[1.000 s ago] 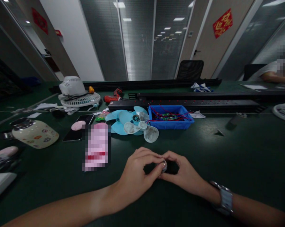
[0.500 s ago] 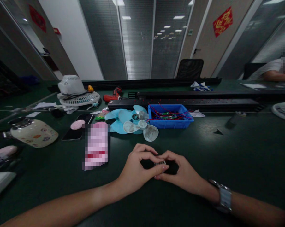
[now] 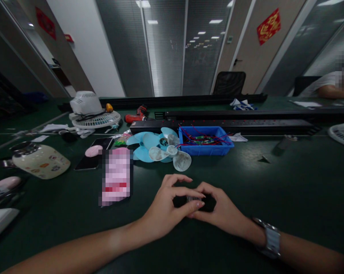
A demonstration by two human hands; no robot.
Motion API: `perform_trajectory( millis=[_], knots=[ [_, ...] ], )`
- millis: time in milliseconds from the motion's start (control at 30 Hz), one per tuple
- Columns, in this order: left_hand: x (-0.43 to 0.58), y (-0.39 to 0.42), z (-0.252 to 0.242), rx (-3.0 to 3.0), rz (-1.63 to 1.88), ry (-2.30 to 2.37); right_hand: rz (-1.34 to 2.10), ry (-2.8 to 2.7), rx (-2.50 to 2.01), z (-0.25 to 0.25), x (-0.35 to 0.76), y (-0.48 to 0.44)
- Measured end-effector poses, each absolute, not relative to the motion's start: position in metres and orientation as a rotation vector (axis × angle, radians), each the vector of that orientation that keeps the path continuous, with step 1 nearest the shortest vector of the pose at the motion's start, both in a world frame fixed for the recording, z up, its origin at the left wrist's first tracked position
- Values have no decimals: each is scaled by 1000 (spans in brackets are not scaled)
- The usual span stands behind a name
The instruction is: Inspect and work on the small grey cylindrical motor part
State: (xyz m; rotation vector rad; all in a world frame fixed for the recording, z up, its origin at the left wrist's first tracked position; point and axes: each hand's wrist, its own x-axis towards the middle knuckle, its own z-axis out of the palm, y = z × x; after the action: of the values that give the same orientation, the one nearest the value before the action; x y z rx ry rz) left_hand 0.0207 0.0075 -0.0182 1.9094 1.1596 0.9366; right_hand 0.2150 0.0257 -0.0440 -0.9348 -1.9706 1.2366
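My left hand (image 3: pixel 167 203) and my right hand (image 3: pixel 221 207) meet above the dark green table, fingertips close together. Between them is a small shiny, see-through piece (image 3: pixel 192 199), mostly covered by the fingers; its kind cannot be made out. My left thumb and index finger pinch it from the near and far side, while the other left fingers reach out above. The right thumb and index finger curl around its right side, the thumb tip hidden behind the left thumb. Beyond the hands lie light blue fan blades (image 3: pixel 143 142) with a whitish fan blade (image 3: pixel 182 160) on top.
A blue bin (image 3: pixel 207 149) of wires and circuit boards stands behind. Left are a pink packet (image 3: pixel 117 171), a phone (image 3: pixel 87 161) and a cream jug (image 3: pixel 43 161). Farther back are a white fan (image 3: pixel 87 104), a red drill (image 3: pixel 136 115) and black rails (image 3: pixel 226 126). A person sits far right.
The left fingers have lifted and stretched a little to the right over the small piece. The right fingertips have shifted slightly behind the left ones. Everything else on the table stays put.
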Motion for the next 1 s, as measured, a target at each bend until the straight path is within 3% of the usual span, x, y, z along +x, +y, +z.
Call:
perform_trajectory(
  millis=[1000],
  knots=[
    [18, 13, -22, 1848, 1011, 1157, 1213, -1996, -956, -41, 216, 27]
  ],
)
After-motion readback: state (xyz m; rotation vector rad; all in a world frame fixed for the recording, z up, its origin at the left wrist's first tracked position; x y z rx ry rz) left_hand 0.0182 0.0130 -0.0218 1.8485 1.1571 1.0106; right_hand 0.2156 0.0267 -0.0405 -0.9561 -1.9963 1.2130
